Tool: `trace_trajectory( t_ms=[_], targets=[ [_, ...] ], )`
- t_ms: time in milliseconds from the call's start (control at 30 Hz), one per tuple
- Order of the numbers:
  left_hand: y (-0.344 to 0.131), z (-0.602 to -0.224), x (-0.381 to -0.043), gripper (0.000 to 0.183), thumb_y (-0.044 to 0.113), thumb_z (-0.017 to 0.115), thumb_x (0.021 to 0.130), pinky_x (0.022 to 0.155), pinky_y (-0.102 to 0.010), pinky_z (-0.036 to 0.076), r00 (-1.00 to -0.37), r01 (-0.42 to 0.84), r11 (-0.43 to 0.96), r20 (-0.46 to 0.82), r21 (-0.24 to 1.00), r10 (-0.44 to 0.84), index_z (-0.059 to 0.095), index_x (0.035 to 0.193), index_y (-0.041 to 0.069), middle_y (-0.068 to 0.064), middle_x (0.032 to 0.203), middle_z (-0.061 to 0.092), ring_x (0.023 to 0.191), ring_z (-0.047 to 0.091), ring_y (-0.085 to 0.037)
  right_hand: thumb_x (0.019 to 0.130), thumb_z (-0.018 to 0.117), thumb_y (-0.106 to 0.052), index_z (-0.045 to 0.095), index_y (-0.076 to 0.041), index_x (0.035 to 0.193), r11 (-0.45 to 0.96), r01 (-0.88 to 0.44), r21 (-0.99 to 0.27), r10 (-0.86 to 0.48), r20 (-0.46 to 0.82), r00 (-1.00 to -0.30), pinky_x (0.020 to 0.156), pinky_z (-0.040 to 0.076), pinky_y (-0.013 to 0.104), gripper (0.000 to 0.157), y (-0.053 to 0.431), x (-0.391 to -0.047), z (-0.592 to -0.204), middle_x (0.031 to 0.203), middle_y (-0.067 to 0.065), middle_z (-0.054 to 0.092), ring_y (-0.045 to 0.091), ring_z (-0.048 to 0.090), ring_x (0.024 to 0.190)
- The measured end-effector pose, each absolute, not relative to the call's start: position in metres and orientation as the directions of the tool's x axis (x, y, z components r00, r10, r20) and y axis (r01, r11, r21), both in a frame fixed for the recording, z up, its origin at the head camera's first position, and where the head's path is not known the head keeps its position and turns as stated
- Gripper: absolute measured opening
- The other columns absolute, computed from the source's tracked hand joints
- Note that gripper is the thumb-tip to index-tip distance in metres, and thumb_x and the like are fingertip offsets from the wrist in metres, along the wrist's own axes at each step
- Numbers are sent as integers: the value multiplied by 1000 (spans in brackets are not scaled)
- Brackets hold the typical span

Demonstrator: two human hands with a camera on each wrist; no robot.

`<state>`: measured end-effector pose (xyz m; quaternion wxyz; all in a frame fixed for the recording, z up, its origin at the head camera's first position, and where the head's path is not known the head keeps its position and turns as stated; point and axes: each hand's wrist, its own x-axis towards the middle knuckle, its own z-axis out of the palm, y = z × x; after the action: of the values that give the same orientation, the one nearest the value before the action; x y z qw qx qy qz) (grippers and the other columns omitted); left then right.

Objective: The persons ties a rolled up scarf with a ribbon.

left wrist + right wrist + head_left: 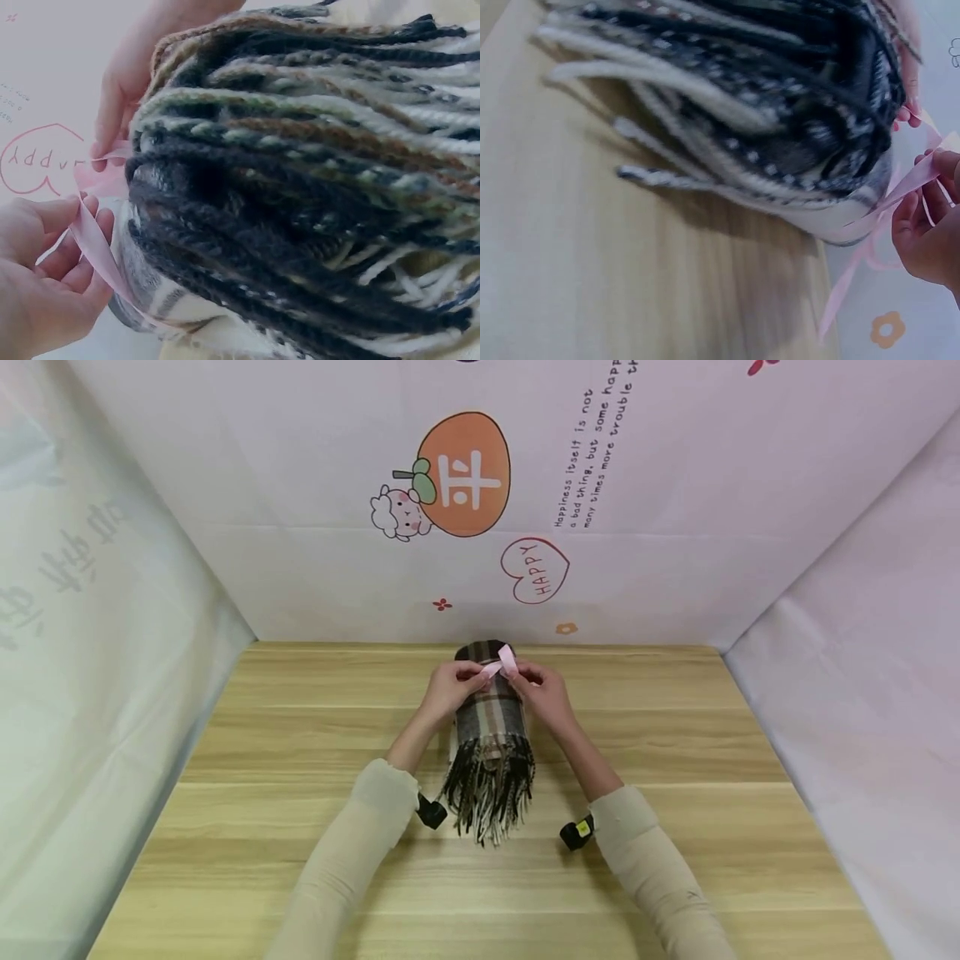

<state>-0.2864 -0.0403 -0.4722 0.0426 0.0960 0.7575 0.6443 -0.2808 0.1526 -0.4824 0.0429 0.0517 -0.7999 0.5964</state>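
A rolled plaid scarf (491,714) in brown, grey and cream lies on the table, its dark and white fringe (491,785) toward the person. Across the roll's far part runs a pink ribbon (507,658). From the left, my left hand (450,687) pinches one part of the ribbon between thumb and fingers. My right hand (543,692) pinches another part on the opposite side, with a loop standing up between the hands. In the right wrist view a loose ribbon tail (840,289) hangs beside the roll. The fringe fills much of the left wrist view.
The wood-grain table (300,777) reaches back to a white printed wall sheet (337,585), close behind the scarf. White sheets also border both sides. A small black wrist camera (431,812) sits at the left cuff, another black camera (576,833) at the right cuff.
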Motion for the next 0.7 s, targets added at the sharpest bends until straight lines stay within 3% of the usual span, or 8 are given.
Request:
trace_trajectory(
  t_ms=[100,267,367,500,700],
  targets=[
    [-41,-469,-285,20,11,67,95,79,-29,60,-984,84,144,59,986,170,72,107,-4,-23,99,73,85,73,-23,95,69,-18,72,3,107,276,-134,-952,-1,139,-990,63,47,19,24,151,-281,-476,92,8,69,9,57,77],
    [-42,-465,-284,22,17,70,94,75,-25,57,-992,112,206,97,972,81,74,108,0,-19,98,75,88,74,-26,96,68,-16,72,4,111,276,-150,-949,5,157,-988,68,47,15,25,150,-275,-456,105,23,71,12,63,84],
    [-41,-464,-284,23,19,71,93,75,-26,56,-989,146,252,136,957,58,75,107,0,-17,97,76,89,75,-27,96,67,-12,70,7,113,278,-174,-945,-22,175,-984,69,48,14,26,150,-272,-446,110,29,70,26,67,90],
    [-36,-466,-285,20,18,72,93,72,-26,57,-980,196,293,181,936,78,75,102,0,-16,92,77,84,75,-26,94,69,-10,70,7,108,291,-241,-926,-34,241,-970,64,47,13,22,150,-279,-452,104,29,72,45,67,92],
    [-31,-467,-284,16,17,72,92,69,-26,56,-969,247,347,227,905,98,77,98,3,-13,91,76,80,72,-22,92,72,-13,73,2,97,393,-365,-844,-72,367,-927,63,45,16,16,147,-282,-457,96,21,75,33,69,81]
  ],
)
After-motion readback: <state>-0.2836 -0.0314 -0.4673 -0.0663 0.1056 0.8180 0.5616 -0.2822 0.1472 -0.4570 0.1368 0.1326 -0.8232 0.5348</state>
